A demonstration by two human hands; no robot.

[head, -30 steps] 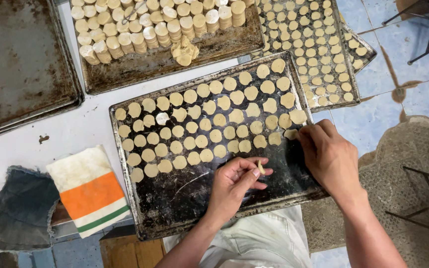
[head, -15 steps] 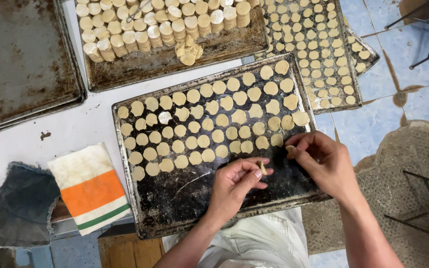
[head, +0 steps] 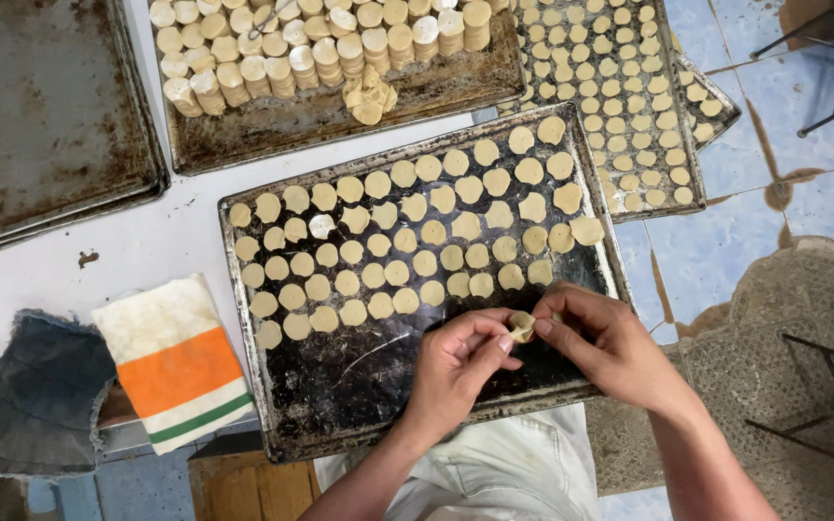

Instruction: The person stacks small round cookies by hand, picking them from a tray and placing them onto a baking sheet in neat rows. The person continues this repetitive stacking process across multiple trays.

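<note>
A: Dough disc (head: 521, 324), where? 
B: Pinched between left hand (head: 458, 365) and right hand (head: 608, 344), fingers closed on it, above the dark, crusted baking tray (head: 359, 386).
A: Surroundings?
B: White surface (head: 147, 256), patterned blue floor tiles (head: 736, 251), striped cloth (head: 178, 359).

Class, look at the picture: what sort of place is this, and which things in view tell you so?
Probably a small bakery or home baking workshop. Worn metal baking trays hold rows of round dough discs, another tray carries stacked discs, and both hands hold a disc.
</note>
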